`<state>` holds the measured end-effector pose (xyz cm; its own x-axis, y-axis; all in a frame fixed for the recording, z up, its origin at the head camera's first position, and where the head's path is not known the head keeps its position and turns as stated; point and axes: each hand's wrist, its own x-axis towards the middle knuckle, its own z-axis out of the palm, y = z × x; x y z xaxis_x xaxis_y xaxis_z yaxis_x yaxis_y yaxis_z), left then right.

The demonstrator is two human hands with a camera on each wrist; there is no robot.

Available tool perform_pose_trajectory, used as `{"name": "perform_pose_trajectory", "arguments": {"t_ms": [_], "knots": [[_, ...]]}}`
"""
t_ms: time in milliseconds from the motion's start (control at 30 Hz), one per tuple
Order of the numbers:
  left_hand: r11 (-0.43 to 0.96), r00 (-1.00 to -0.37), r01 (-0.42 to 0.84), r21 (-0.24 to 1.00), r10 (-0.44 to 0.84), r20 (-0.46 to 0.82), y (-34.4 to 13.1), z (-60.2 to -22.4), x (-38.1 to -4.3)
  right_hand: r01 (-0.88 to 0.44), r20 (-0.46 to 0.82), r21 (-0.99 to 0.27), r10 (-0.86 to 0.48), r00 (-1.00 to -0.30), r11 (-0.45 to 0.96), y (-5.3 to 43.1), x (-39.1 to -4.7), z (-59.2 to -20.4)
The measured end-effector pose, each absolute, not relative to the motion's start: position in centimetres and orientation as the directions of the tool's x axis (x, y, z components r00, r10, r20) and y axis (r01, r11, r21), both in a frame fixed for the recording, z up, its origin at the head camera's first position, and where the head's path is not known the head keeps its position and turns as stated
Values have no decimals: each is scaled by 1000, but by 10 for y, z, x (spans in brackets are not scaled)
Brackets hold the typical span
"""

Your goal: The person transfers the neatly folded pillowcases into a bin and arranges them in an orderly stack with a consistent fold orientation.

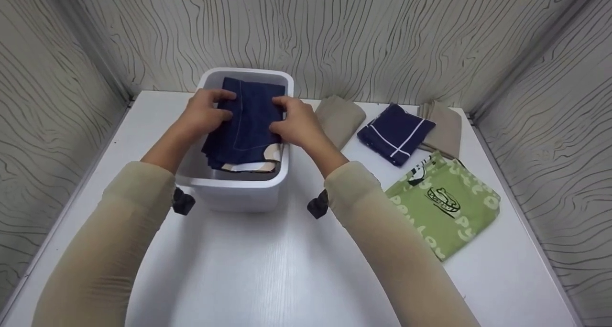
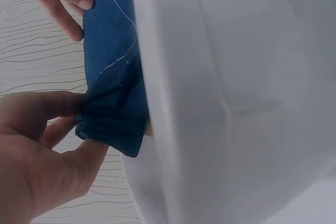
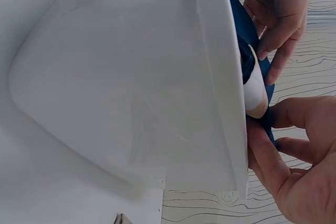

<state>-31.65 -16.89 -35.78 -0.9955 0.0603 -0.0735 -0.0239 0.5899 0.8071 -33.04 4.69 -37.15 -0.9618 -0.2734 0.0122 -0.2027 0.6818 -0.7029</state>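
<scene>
Head view, eleven o'clock: my left grip (image 1: 204, 113) and right grip (image 1: 297, 121) pinch navy cloth (image 1: 253, 119); likely stowing, needing gentle lowering.

A smooth white rectangular tabletop (image 1: 248, 288) with faint grain is enclosed on three sides. Along its back edge stands a pale grey-beige wall panel (image 1: 306, 26) printed with dark, wavy wood-grain lines; matching left (image 1: 33, 126) and right side panels (image 1: 564, 140) line its side edges. Straight grey strips (image 1: 535, 47) rise from both back corners, where the panels meet. The light is cool and even, leaving a soft sheen (image 1: 277, 250) mid-tabletop.
</scene>
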Motion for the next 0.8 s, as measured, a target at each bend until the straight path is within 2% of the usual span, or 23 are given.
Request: {"name": "perform_pose_trajectory", "arguments": {"t_ms": [267,533,800], "knots": [[628,-995,-39,778,45,-86,-170,-356,-317,-218,27,-666,-269,-963,713,41,-332,-372],[638,-995,-30,770,52,-82,-174,-356,-316,-232,43,-681,-278,-960,695,41,-330,-371],[719,-994,-18,694,59,-87,-177,-355,-314,-180,49,-844,-262,-964,505,49,-326,-370]]}}
